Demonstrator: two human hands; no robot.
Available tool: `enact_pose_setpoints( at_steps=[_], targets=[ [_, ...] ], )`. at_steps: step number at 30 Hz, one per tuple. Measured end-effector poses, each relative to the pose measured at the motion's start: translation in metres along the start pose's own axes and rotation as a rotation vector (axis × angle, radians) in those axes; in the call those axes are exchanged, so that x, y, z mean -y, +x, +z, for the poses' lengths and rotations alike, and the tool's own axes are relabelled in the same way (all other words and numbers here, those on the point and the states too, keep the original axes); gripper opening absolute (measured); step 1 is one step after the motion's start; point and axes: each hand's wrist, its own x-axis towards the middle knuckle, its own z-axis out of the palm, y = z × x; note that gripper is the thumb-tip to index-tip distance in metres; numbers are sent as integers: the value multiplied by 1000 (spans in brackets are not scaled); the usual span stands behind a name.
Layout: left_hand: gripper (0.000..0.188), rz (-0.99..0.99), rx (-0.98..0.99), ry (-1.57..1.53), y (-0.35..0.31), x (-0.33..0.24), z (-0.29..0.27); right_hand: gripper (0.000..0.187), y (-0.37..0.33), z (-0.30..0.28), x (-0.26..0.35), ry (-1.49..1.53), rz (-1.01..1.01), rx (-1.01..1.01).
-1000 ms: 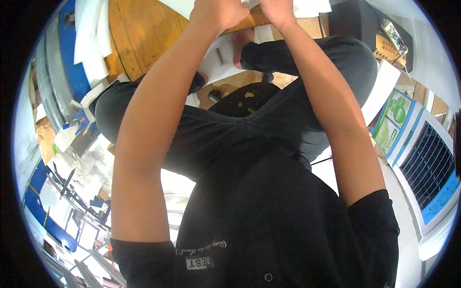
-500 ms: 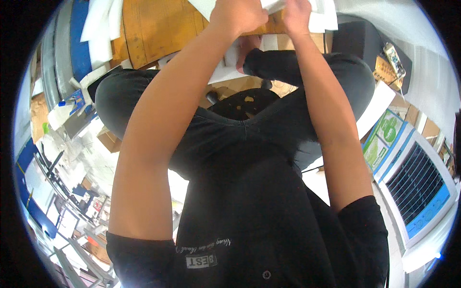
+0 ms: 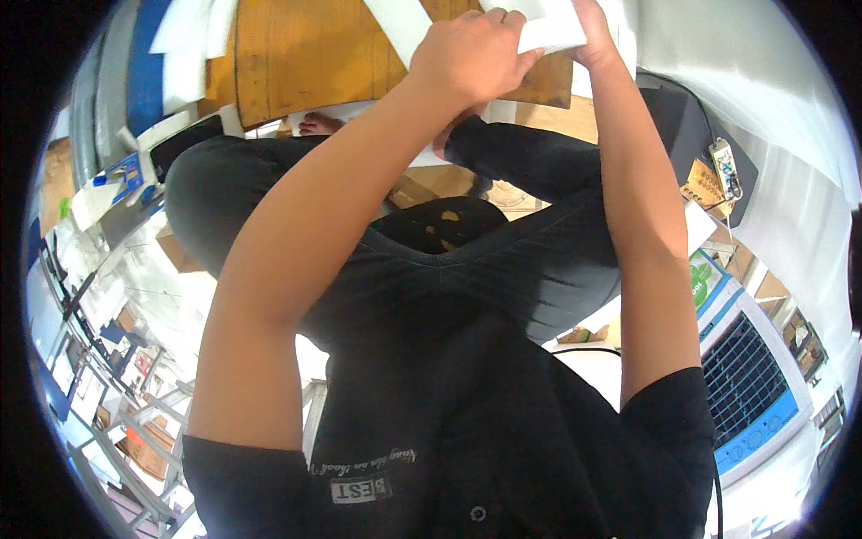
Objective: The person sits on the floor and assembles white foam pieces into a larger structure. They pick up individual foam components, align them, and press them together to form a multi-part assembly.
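At the top edge, over the wooden table (image 3: 305, 63), a white piece (image 3: 552, 29) that looks like foam or folded sheet is between my two hands. My left hand (image 3: 471, 54) is closed at its left side, fingers curled and thumb pointing right along its lower edge. My right hand (image 3: 594, 36) grips its right end; part of that hand is cut off by the picture edge. Another white strip (image 3: 401, 27) lies slantwise on the table, just left of my left hand.
More white sheets (image 3: 189, 49) lie on the table's left side. My bent knees flank the table's near edge. A power strip (image 3: 725, 166) rests on a dark box at right, and a white and blue air cooler (image 3: 750, 386) stands at the lower right.
The white piece now shows clearly between my hands. My right hand has shifted right and my left hand slightly right and down in view. The whole view has tilted a little.
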Motion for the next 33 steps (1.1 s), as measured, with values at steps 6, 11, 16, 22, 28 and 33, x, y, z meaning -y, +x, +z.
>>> enact_pose_setpoints(
  at_steps=[6,11,16,22,28,33],
  targets=[
    [32,382,-311,-48,2,10,-9,70,-10,18,-1,31,-117,-23],
    [24,344,-342,-96,0,7,-2,64,-8,29,-7,-83,-331,-93],
    [22,325,-327,-48,1,2,3,60,-5,26,-7,-47,-307,-79],
    [29,134,-99,12,5,-3,0,57,4,22,-10,-83,-350,-51],
    [35,139,-111,-65,7,-6,-5,59,6,26,-7,7,-297,34],
    [36,155,-109,-113,6,-5,-3,59,9,27,-7,-22,-328,-18]
  ],
)
